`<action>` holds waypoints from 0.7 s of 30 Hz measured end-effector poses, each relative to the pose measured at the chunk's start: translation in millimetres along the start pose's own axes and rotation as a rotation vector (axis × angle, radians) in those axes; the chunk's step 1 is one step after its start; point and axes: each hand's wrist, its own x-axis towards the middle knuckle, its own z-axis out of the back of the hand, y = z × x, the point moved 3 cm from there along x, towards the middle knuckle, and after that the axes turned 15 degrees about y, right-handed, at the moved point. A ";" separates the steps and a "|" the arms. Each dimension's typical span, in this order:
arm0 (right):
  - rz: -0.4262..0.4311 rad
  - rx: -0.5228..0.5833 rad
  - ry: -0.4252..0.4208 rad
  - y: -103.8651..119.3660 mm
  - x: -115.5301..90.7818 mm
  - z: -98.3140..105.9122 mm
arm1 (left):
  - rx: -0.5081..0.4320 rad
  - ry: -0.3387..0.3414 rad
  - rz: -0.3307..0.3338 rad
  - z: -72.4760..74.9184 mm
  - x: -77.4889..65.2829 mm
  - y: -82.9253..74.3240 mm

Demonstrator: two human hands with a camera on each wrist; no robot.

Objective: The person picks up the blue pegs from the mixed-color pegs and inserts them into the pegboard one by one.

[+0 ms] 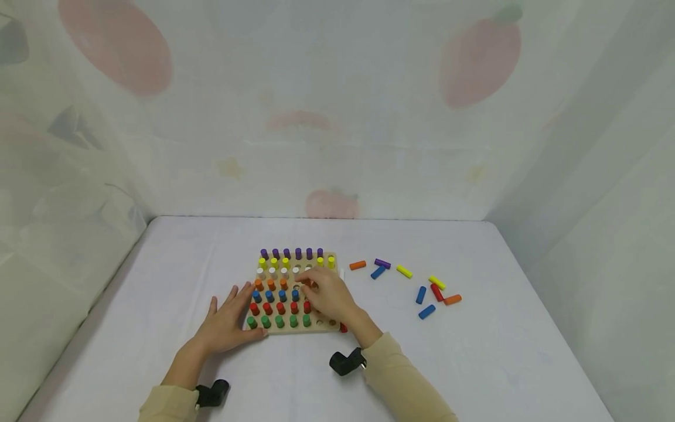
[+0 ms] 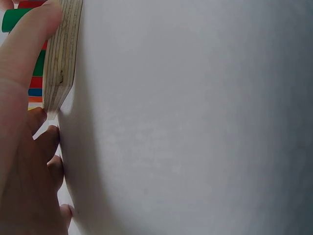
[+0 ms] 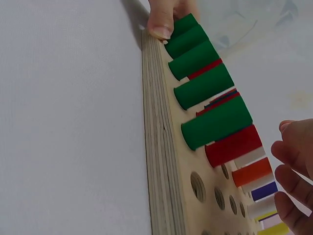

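A wooden pegboard (image 1: 287, 330) lies on the table with rows of coloured pegs upright in its holes. My left hand (image 1: 227, 322) is at its near left corner, thumb on the front edge, the other fingers spread along the left side. In the left wrist view that thumb (image 2: 29, 44) lies by a green peg (image 2: 14, 20). Over the right half hovers my right hand (image 1: 329, 293), its fingers loosely bent. The right wrist view shows an orange peg (image 3: 252, 171) standing near these fingers (image 3: 293, 178), with no peg visible between them.
Loose pegs lie right of the board, among them an orange peg (image 1: 357, 265), a purple peg (image 1: 382, 263), a yellow peg (image 1: 404, 271) and a blue peg (image 1: 427, 312). A red peg (image 1: 343, 328) lies against the board's near right corner. A curtain (image 1: 337, 164) hangs behind the table.
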 end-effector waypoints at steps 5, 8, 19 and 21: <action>-0.031 -0.019 -0.016 -5.1 -4.4 4.8 | 0.002 -0.006 -0.002 -0.8 0.3 2.5; -0.058 -0.033 -0.025 -10.0 -7.2 7.5 | 0.007 -0.008 -0.002 -1.4 0.4 3.8; -0.107 0.002 -0.080 -35.6 -23.8 26.5 | 0.006 -0.008 0.000 -2.3 0.3 5.0; -0.107 -0.003 -0.100 -41.2 -26.7 30.8 | 0.009 -0.010 0.000 -2.1 0.3 5.4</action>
